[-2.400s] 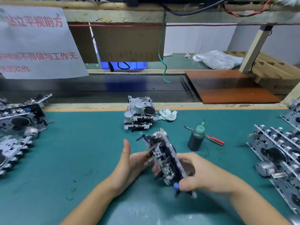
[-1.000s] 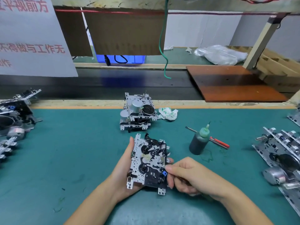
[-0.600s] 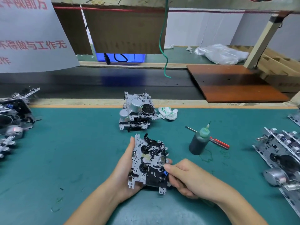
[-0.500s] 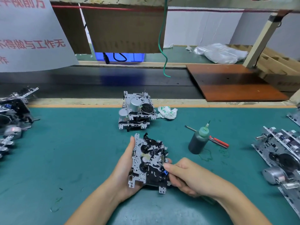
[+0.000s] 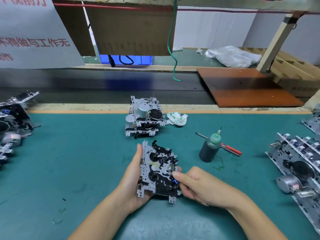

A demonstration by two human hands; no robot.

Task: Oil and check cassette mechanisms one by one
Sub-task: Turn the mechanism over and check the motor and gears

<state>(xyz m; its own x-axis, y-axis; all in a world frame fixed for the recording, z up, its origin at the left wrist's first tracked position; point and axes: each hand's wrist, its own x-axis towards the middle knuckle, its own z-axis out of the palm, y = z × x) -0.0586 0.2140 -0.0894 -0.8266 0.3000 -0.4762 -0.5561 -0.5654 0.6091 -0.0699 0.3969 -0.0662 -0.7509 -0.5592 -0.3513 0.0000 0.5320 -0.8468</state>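
A metal cassette mechanism [image 5: 156, 170] with black plastic parts faces up over the green mat, near the front middle. My left hand [image 5: 133, 181] cradles it from below and the left, thumb along its left edge. My right hand [image 5: 195, 184] grips its right edge, fingers curled, thumb pressing near a small blue part. A dark oil bottle [image 5: 208, 149] with a green nozzle stands upright to the right of the mechanism, untouched.
Two stacked mechanisms [image 5: 144, 116] lie at the mat's far edge beside a crumpled cloth [image 5: 176, 119]. A red-handled screwdriver [image 5: 228, 149] lies behind the bottle. More mechanisms are piled at the left [image 5: 12, 125] and lined up at the right [image 5: 297, 165]. A dark conveyor belt [image 5: 103, 87] runs behind.
The mechanism went from standing on edge to lying face up in my left hand. My right hand slid to its right edge and has stayed there.
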